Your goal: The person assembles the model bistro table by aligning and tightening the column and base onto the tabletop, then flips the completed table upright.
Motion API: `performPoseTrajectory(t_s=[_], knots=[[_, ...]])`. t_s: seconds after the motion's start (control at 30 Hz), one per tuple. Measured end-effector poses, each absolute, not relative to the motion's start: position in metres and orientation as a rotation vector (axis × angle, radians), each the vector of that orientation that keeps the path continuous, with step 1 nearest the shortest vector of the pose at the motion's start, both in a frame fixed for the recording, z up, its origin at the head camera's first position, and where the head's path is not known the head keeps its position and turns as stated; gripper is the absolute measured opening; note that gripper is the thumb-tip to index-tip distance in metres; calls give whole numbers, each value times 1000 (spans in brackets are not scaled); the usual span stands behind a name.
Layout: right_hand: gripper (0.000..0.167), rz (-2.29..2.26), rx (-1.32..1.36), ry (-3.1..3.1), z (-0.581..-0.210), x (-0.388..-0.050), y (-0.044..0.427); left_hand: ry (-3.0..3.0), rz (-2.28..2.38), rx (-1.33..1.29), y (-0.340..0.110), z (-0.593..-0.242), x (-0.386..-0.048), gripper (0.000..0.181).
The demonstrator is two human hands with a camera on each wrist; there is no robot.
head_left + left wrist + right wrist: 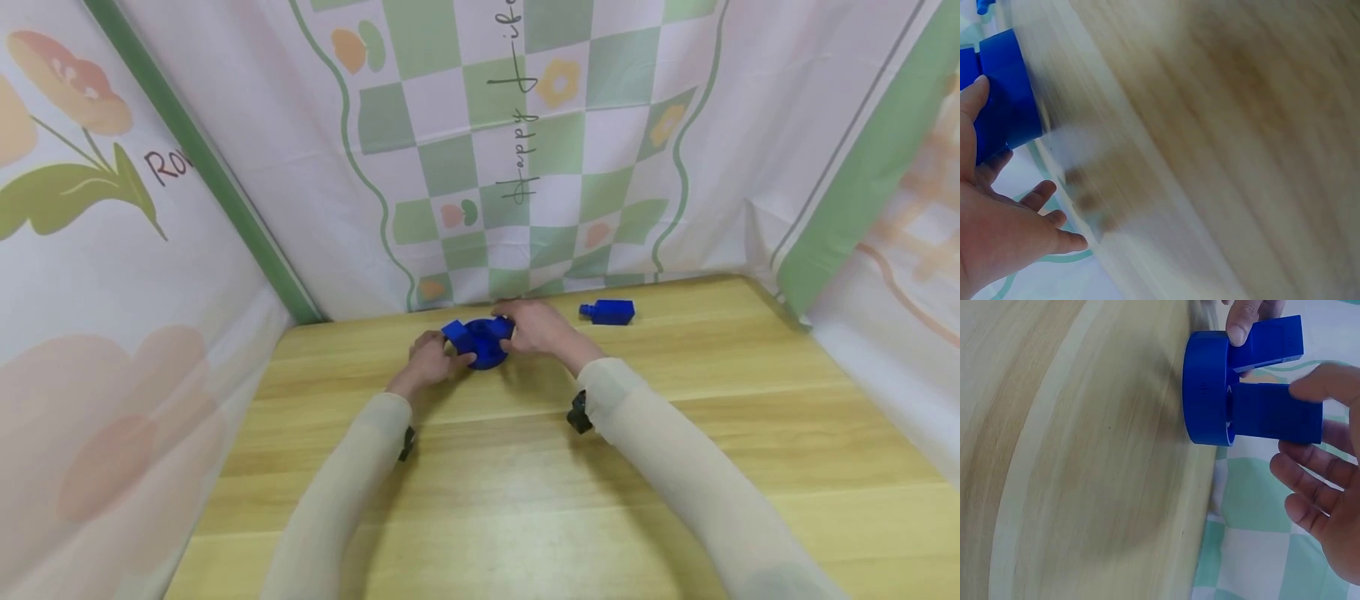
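Observation:
A round blue plastic base (489, 357) rests on the table, with two blue rectangular blocks standing up from it. My left hand (431, 362) pinches the left block (454, 332). In the left wrist view its thumb (977, 97) presses the block near the base, while other fingers spread away. With thumb and fingers, my right hand (536, 327) grips the other block (1275, 412) near its outer end. That block's inner end meets the base (1205, 387); how deep it sits is hidden.
A loose blue block with a narrow knobbed end (611, 312) lies to the right near the table's back edge. The wooden table (480, 492) is bounded by a patterned curtain (525, 150) behind and printed cloth at both sides.

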State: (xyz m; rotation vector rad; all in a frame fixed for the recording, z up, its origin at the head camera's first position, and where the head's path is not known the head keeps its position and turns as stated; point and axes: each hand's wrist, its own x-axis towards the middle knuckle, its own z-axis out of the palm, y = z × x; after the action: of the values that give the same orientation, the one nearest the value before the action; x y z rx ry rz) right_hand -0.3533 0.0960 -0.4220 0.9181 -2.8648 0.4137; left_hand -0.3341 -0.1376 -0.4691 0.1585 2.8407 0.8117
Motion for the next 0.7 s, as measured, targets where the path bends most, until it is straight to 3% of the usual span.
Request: performPoseTrajectory(t_s=[0.2,0.43,0.7], knots=[[39,451,832,-2889,-423,-353,90,2832,803,158,-138,-470,-335,91],[59,441,937,-2922,-420,-351,83,2836,798,159,-138,-472,-335,91],[53,354,965,-2851,-419,-353,79,2843,795,171,-139,-473,-337,89]])
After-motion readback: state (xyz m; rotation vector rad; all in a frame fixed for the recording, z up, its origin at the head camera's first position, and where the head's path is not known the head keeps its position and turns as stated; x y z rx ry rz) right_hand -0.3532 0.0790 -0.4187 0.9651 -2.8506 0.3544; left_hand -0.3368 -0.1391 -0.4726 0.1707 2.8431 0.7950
